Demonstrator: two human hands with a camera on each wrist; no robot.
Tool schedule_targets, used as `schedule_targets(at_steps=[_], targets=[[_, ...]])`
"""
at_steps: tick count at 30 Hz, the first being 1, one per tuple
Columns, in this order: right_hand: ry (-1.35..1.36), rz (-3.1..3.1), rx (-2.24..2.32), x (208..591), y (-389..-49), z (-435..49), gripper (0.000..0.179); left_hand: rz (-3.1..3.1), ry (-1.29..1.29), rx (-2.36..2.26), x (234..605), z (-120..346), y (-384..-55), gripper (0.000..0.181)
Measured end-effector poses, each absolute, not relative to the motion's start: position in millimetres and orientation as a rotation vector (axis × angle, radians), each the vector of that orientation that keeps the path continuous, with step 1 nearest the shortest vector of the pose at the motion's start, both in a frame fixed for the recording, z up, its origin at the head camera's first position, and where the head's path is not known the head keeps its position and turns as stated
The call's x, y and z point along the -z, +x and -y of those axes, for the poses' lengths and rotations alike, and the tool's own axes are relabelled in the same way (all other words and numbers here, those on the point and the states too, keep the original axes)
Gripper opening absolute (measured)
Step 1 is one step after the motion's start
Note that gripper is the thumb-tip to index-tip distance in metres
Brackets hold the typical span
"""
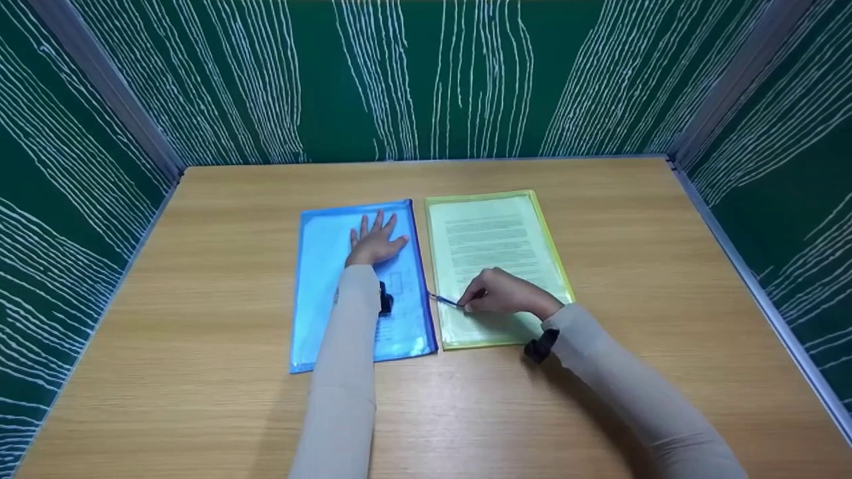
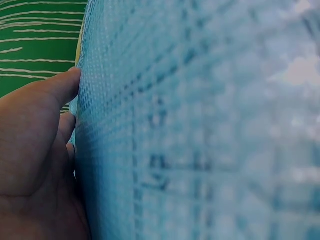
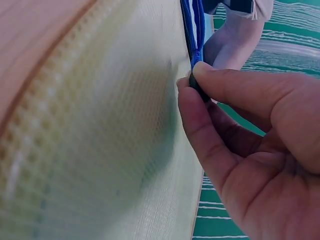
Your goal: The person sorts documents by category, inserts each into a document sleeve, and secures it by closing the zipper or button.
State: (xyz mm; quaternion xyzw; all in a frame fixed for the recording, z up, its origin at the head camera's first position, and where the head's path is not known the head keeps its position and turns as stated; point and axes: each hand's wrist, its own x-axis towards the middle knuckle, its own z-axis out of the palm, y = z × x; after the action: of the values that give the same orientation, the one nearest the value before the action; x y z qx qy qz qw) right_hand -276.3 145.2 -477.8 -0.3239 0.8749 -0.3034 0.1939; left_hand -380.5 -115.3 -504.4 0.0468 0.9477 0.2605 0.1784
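A blue mesh zip folder (image 1: 319,279) with papers inside lies flat on the table. Spread across its upper part, my left hand (image 1: 377,246) rests with fingers straight; the left wrist view shows the palm side along the mesh (image 2: 165,125). My right hand (image 1: 502,293) pinches the blue zipper pull cord (image 1: 444,301) between thumb and curled fingers, over the neighbouring folder. The cord runs from the blue folder's right edge; in the right wrist view its dark end sits between the fingertips (image 3: 200,70).
Close beside the blue folder lies a yellow-edged zip folder (image 1: 489,233) holding a printed sheet. Both are on a wooden table (image 1: 219,286). Green panels with white wavy lines (image 1: 333,100) stand along the back and both sides.
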Motion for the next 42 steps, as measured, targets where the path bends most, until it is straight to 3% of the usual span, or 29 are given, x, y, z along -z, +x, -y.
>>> schedule_targets(at_steps=[42], targets=[[-1.111,-2.261,0.739,475,-231,-170,0.012,-2.660,0.114,-0.749,504,120,-383,0.071]])
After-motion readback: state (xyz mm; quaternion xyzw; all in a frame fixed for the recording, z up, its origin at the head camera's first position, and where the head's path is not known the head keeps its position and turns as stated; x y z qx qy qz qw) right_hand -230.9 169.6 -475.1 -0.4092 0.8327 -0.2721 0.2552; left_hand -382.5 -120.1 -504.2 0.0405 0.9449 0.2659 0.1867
